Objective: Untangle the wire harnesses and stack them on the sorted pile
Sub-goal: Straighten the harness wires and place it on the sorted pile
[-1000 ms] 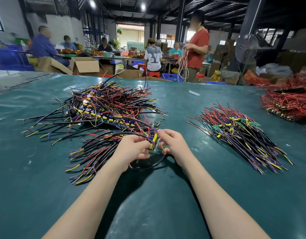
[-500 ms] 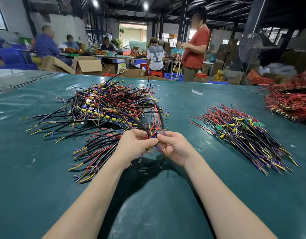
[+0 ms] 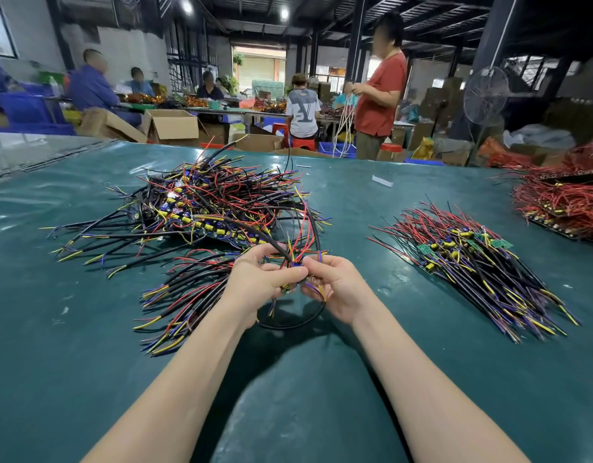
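Snagging looks the likeliest trouble: wires of the tangled heap at left centre cross the black cable looping up from the harness lifted mid-frame, so a hard pull could drag other bundles along or strain the thin wire ends. Left hand has its grip closed, fingers and thumb pinching the harness wires. Right hand pinches the same harness from the other side, just above the green worktop, with the sorted pile lying well apart at right centre.
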A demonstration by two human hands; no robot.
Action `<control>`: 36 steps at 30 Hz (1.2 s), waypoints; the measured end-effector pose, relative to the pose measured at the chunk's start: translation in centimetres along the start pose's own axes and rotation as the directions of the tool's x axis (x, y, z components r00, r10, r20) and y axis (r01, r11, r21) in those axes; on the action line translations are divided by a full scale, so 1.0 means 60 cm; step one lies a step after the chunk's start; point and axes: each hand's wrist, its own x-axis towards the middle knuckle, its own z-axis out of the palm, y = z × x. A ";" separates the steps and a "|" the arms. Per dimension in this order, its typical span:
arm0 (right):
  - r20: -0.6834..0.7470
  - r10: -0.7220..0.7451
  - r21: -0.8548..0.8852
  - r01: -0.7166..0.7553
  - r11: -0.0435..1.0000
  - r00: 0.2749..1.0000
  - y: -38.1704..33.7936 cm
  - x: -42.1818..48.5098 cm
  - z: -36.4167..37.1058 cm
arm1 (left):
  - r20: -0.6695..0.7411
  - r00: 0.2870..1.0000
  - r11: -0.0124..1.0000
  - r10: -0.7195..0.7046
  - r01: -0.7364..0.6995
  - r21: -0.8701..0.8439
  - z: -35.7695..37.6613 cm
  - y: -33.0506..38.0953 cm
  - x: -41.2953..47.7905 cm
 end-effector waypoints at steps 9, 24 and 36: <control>-0.119 0.075 0.472 -0.010 0.881 0.990 -0.012 0.001 -0.004 | -0.008 0.999 0.984 0.036 -0.037 -0.173 -0.021 0.007 0.005; -0.238 -0.290 -0.121 0.268 0.956 0.927 0.006 -0.002 0.016 | -0.133 0.974 0.791 0.181 -0.064 0.609 -0.002 0.017 0.000; -0.063 -0.261 -0.088 0.255 0.963 0.963 0.016 -0.009 0.045 | -0.097 0.992 0.987 -0.078 0.064 -0.148 -0.001 0.013 -0.003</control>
